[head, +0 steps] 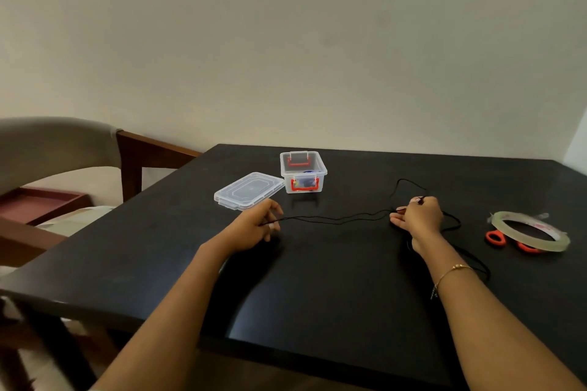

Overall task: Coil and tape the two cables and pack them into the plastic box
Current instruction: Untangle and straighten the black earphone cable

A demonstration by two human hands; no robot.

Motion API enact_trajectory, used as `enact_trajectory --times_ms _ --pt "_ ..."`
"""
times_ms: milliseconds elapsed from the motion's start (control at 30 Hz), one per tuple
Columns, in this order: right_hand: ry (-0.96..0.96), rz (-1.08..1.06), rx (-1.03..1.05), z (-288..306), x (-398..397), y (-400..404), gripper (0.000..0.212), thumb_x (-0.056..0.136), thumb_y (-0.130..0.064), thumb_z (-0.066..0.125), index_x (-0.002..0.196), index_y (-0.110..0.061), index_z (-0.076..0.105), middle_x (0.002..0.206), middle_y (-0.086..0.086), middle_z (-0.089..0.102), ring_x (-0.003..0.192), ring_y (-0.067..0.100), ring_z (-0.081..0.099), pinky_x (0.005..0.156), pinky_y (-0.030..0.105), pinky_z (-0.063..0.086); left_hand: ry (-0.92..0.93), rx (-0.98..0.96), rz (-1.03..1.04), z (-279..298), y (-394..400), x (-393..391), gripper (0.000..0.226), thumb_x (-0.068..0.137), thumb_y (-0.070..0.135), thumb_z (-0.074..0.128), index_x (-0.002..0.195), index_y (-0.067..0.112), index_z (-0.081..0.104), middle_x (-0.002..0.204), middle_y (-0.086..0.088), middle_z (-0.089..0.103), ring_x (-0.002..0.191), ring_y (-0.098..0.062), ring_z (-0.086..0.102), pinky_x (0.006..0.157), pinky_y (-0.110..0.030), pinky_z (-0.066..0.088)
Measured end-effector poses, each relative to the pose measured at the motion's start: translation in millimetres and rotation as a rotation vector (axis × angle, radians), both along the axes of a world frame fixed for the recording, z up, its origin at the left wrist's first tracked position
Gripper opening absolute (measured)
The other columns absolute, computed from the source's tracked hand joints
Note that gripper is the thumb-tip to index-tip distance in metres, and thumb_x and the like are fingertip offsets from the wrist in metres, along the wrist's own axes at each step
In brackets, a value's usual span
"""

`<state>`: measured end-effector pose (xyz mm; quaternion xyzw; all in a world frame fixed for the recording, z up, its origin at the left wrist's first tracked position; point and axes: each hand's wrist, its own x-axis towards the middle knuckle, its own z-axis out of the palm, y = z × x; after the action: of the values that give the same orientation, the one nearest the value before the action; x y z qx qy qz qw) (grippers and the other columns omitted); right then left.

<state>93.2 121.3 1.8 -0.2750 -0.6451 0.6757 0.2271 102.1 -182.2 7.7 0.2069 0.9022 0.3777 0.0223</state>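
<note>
Head view: I see both hands' fingers pinching the black cable, stretched left-right between left hand and right hand.

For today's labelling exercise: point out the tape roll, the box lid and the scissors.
tape roll point(559, 240): head view, near clear rim.
box lid point(249, 190): head view, flat top centre.
scissors point(496, 237): head view, orange handle loop.
</note>
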Motion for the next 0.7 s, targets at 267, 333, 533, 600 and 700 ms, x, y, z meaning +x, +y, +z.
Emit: enact_trajectory --times_ms 267,333,533,600,700 --pt "0.006 -0.008 -0.074 1.6 0.6 4.9 0.023 0.099 -0.009 0.036 0.118 -0.003 0.046 0.083 0.013 0.056 0.079 0.027 0.063 0.070 0.035 0.054 0.175 -0.148 0.081 -7.9 -8.0 -0.9 0.012 0.088 0.027 0.058 0.096 0.021 0.064 0.093 0.004 0.065 0.087 -0.013 0.058 0.091 -0.036 0.047" --pt "0.006 -0.013 -0.072 2.0 0.4 5.0 0.022 0.099 -0.008 0.036 0.118 -0.003 0.046 0.082 0.013 0.056 0.080 0.028 0.063 0.071 0.035 0.054 0.221 -0.257 0.116 -7.4 -13.4 -0.2 0.018 0.091 0.030 0.054 0.104 0.022 0.063 0.104 0.008 0.065 0.101 -0.012 0.056 0.099 -0.037 0.038" --pt "-0.024 0.016 0.004 -1.2 1.4 3.3 0.018 0.098 -0.010 0.041 0.109 0.000 0.050 0.093 0.019 0.063 0.076 0.027 0.065 0.069 0.034 0.054 0.361 -0.384 0.154 -10.6 -20.5 4.5 0.031 0.090 0.040 0.049 0.105 0.016 0.064 0.106 -0.001 0.064 0.104 -0.019 0.055 0.089 -0.032 0.040" --pt "-0.037 0.024 0.020 -0.7 2.6 4.1 0.020 0.097 -0.010 0.044 0.111 0.001 0.052 0.095 0.019 0.063 0.077 0.025 0.065 0.069 0.032 0.054 0.356 -0.421 0.169 -13.8 -16.7 4.4 0.033 0.095 0.038 0.040 0.104 0.016 0.064 0.106 -0.003 0.063 0.103 -0.021 0.055 0.089 -0.035 0.042" --pt "-0.027 0.036 0.023 0.0 3.9 4.4 0.018 0.095 -0.009 0.048 0.109 0.002 0.055 0.098 0.019 0.063 0.078 0.025 0.066 0.070 0.031 0.054 0.336 -0.398 0.213 -16.6 -17.7 2.3 0.032 0.097 0.031 0.038 0.108 0.014 0.063 0.110 -0.005 0.061 0.106 -0.022 0.053 0.092 -0.038 0.042"
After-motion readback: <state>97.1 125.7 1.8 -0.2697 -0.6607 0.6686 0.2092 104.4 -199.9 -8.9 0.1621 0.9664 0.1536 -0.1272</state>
